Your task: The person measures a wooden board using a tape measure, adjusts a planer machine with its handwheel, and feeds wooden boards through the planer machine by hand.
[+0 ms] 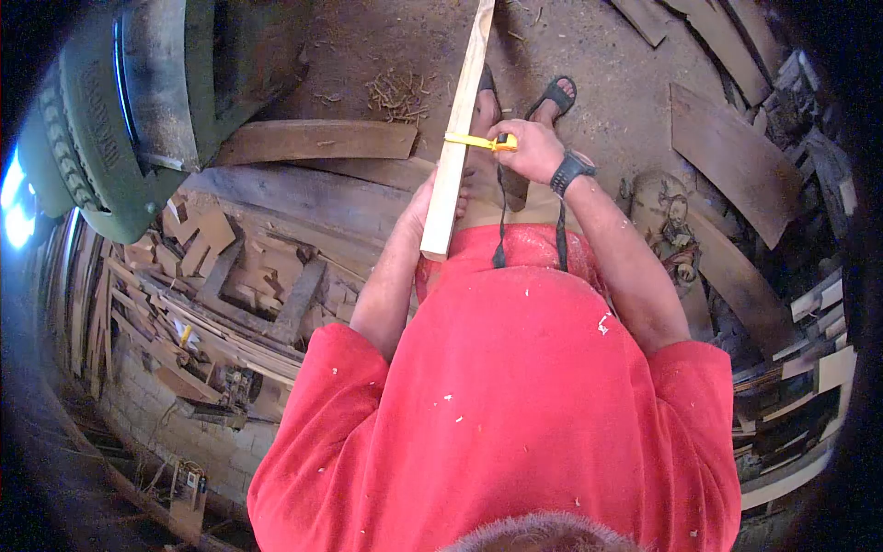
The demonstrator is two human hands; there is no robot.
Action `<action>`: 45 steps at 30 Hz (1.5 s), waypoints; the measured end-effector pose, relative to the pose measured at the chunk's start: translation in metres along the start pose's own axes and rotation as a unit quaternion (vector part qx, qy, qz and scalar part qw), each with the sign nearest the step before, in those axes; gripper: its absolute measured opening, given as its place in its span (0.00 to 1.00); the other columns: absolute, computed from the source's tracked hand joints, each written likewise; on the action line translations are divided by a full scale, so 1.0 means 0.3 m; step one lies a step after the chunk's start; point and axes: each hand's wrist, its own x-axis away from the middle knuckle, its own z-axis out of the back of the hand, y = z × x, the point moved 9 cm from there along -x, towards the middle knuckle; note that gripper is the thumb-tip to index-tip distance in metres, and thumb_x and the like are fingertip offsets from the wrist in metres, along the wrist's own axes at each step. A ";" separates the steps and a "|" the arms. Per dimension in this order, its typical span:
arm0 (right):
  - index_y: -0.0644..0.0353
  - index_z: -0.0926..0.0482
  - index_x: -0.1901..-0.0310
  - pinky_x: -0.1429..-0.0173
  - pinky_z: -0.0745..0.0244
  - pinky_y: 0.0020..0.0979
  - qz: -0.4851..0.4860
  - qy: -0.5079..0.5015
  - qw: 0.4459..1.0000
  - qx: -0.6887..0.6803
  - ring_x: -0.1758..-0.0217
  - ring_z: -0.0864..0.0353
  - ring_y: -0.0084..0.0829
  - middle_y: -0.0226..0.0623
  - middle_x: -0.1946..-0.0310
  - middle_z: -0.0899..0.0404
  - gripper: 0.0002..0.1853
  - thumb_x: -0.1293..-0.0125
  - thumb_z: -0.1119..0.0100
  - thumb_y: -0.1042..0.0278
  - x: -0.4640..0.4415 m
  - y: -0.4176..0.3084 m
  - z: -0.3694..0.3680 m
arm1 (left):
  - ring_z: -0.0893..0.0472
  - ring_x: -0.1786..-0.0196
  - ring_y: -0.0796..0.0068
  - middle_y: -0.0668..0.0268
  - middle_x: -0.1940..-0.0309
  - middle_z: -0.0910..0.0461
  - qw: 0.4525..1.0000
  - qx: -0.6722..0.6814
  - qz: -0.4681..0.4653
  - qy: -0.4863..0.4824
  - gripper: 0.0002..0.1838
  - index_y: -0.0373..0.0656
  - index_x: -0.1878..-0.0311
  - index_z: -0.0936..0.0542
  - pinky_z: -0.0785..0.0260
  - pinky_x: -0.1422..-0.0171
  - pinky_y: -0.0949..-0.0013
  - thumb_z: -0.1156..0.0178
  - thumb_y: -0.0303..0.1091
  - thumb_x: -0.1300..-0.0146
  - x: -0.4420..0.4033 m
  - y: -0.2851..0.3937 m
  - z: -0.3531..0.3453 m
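A long pale wooden board runs up and away in front of my body, its near end close to my waist. My left hand is closed around the board from its left side, with fingertips showing at the right edge. In my right hand, which has a dark watch on the wrist, is a yellow tape measure. A short length of its blade lies across the board's face. Fingers partly cover the tape's case.
A green machine stands at the left. Wooden planks lie beside it, with offcuts below. Curled shavings litter the floor. On the right are a wide panel, a power tool and stacked boards.
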 end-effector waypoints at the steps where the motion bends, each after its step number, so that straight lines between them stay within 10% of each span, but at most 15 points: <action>1: 0.51 0.16 0.55 0.48 0.21 0.43 0.001 0.002 1.000 -0.006 0.53 0.16 0.46 0.47 0.60 0.15 0.15 0.46 0.34 0.63 -0.014 -0.003 -0.009 | 0.26 0.75 0.76 0.65 0.69 0.22 1.000 0.004 -0.006 0.002 0.39 0.44 0.32 0.31 0.27 0.71 0.73 0.50 0.68 0.32 0.012 0.015 -0.009; 15: 0.50 0.17 0.53 0.49 0.22 0.43 -0.067 0.088 0.988 0.109 0.54 0.16 0.48 0.46 0.60 0.15 0.15 0.43 0.37 0.63 -0.358 0.312 0.151 | 0.31 0.78 0.81 0.71 0.74 0.28 0.997 0.015 0.004 0.072 0.30 0.45 0.36 0.28 0.34 0.75 0.76 0.49 0.59 0.29 0.000 -0.062 0.007; 22: 0.47 0.16 0.52 0.44 0.22 0.46 -0.069 0.051 0.991 0.102 0.51 0.16 0.49 0.47 0.58 0.15 0.17 0.45 0.36 0.61 -0.590 0.503 0.100 | 0.23 0.80 0.77 0.69 0.79 0.23 0.973 -0.085 -0.014 0.215 0.34 0.50 0.59 0.19 0.30 0.78 0.71 0.58 0.72 0.31 -0.011 -0.084 0.079; 29: 0.54 0.17 0.51 0.48 0.22 0.39 -0.075 0.044 0.996 0.032 0.56 0.15 0.43 0.45 0.60 0.15 0.17 0.42 0.34 0.61 -0.626 0.589 0.113 | 0.30 0.72 0.75 0.65 0.69 0.28 0.991 0.100 0.014 -0.087 0.37 0.44 0.27 0.37 0.34 0.68 0.73 0.48 0.60 0.30 -0.052 -0.124 0.033; 34: 0.51 0.16 0.51 0.56 0.21 0.37 -0.078 0.127 0.988 -0.027 0.65 0.16 0.38 0.42 0.68 0.15 0.18 0.45 0.31 0.62 -0.578 0.595 0.200 | 0.29 0.72 0.68 0.63 0.66 0.28 0.940 0.272 0.035 -0.202 0.42 0.45 0.24 0.44 0.31 0.66 0.64 0.48 0.62 0.31 -0.025 -0.071 -0.039; 41: 0.57 0.15 0.53 0.59 0.22 0.31 -0.175 0.148 0.966 -0.117 0.66 0.18 0.27 0.37 0.68 0.15 0.17 0.45 0.30 0.66 -0.416 0.677 0.213 | 0.31 0.74 0.73 0.66 0.70 0.30 0.957 0.207 0.050 -0.195 0.39 0.43 0.26 0.40 0.34 0.68 0.68 0.51 0.61 0.30 -0.033 -0.054 -0.053; 45: 0.58 0.15 0.53 0.57 0.23 0.30 -0.199 0.166 0.952 -0.160 0.64 0.18 0.27 0.35 0.64 0.15 0.17 0.45 0.30 0.67 -0.295 0.758 0.161 | 0.28 0.75 0.76 0.70 0.71 0.26 0.995 0.066 0.064 -0.035 0.34 0.43 0.34 0.29 0.29 0.70 0.70 0.50 0.63 0.29 -0.098 -0.036 -0.014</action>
